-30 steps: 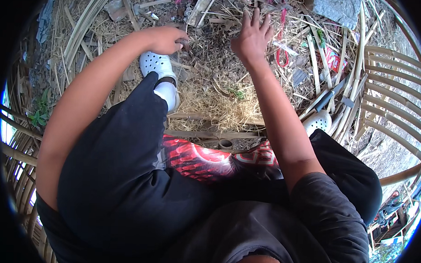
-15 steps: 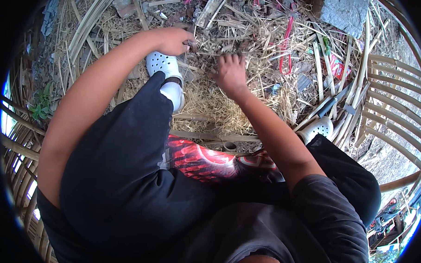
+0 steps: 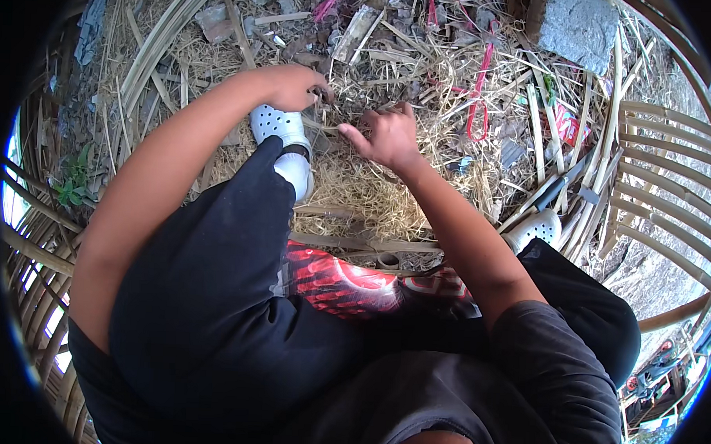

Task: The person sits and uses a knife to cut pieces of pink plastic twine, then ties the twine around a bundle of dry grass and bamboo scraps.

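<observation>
Left hand (image 3: pixel 296 87): fingers curled, contents indeterminable; right hand (image 3: pixel 387 134): thumb spread, fingers bent, nearer the loose straw (image 3: pixel 372 193), which lies bodyward

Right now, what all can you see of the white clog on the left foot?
The white clog looks like moulded plastic or rubber, its rounded toe dotted with round holes, a dark band behind that. It is worn, toe pointing away from the wearer, on straw-strewn ground. The dark trouser leg overlaps its outer side. The left hand partly covers its toe tip; whether they touch is unclear.
</observation>
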A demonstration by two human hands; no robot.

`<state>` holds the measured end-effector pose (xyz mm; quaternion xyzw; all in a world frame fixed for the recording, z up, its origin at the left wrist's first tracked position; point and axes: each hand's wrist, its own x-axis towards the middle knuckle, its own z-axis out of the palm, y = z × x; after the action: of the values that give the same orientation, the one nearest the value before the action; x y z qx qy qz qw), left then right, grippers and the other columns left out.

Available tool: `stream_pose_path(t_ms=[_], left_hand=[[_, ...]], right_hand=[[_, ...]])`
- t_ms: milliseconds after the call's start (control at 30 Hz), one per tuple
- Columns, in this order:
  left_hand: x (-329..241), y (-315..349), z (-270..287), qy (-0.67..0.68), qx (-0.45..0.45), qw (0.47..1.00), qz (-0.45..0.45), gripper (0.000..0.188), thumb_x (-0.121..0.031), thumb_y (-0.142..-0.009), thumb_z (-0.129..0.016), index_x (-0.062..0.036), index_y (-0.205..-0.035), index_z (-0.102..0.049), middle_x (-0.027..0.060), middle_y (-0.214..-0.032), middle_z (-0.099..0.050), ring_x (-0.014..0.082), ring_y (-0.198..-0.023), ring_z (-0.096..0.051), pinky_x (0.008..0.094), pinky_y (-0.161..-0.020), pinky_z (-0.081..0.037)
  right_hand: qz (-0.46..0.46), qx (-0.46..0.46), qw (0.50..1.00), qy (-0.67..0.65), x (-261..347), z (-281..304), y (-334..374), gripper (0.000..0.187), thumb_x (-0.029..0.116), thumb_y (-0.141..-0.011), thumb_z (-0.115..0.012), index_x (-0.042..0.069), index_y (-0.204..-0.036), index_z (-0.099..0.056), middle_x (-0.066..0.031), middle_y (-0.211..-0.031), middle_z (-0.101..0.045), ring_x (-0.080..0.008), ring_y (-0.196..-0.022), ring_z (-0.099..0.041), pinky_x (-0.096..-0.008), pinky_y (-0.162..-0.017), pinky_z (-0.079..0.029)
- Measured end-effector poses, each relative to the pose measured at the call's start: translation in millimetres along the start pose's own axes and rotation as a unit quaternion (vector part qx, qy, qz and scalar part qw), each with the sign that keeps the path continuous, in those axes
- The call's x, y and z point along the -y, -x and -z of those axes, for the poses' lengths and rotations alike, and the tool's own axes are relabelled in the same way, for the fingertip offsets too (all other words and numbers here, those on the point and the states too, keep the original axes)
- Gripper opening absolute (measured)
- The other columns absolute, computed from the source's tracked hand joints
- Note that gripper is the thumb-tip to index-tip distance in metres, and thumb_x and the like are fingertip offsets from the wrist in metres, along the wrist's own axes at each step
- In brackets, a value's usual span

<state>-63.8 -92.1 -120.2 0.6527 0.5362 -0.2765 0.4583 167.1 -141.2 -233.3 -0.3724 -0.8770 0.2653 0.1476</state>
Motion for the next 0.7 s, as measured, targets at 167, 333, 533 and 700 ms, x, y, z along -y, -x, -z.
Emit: stream_pose_path(t_ms=[167,333,533,700], left_hand=[[3.4,-5.0,-1.5,-0.015,-0.004,1.000,-0.002,0.045,-0.019,-0.094,-0.057,-0.0067,-0.137,-0.052,0.0193,-0.136,-0.056,0.0351,-0.127,-0.052,0.0428,-0.108,-0.041],[5.5,-2.1,-3.1,-0.015,-0.010,1.000,-0.001,0.045,-0.018,-0.095,-0.056,-0.0070,-0.138,-0.052,0.0195,-0.136,-0.055,0.0352,-0.127,-0.052,0.0428,-0.108,-0.041],[16.3,-0.9,-10.0,-0.004,-0.032,0.999,-0.013,0.044,-0.018,-0.091,-0.054,-0.0162,-0.135,-0.058,0.0187,-0.134,-0.058,0.0360,-0.125,-0.053,0.0440,-0.107,-0.042],[24.8,-1.0,-13.4,-0.021,-0.024,0.999,0.008,0.044,-0.021,-0.095,-0.056,-0.0051,-0.136,-0.053,0.0208,-0.135,-0.055,0.0366,-0.126,-0.052,0.0442,-0.108,-0.041]], right_hand=[[-0.009,-0.118,0.992,-0.041,-13.3,-8.5,-13.7,0.039,0.041,-0.093,-0.063,0.010,-0.068,-0.064,-0.0075,-0.058,-0.062,-0.0264,-0.057,-0.063,-0.0419,-0.082,-0.044],[-0.134,-0.115,0.980,0.097,-26.1,1.5,-36.1,0.023,0.024,-0.084,-0.072,0.007,-0.099,-0.068,-0.0088,-0.087,-0.062,-0.0261,-0.085,-0.060,-0.0415,-0.083,-0.045],[-0.187,-0.038,0.974,0.123,-66.8,19.5,-45.2,0.049,0.026,-0.080,-0.075,0.018,-0.128,-0.064,-0.0146,-0.118,-0.054,-0.0334,-0.107,-0.053,-0.0465,-0.089,-0.047],[-0.167,-0.090,0.979,0.076,-89.1,21.8,-48.5,0.029,0.021,-0.077,-0.073,0.021,-0.105,-0.076,-0.0110,-0.101,-0.063,-0.0314,-0.099,-0.059,-0.0440,-0.087,-0.050]])
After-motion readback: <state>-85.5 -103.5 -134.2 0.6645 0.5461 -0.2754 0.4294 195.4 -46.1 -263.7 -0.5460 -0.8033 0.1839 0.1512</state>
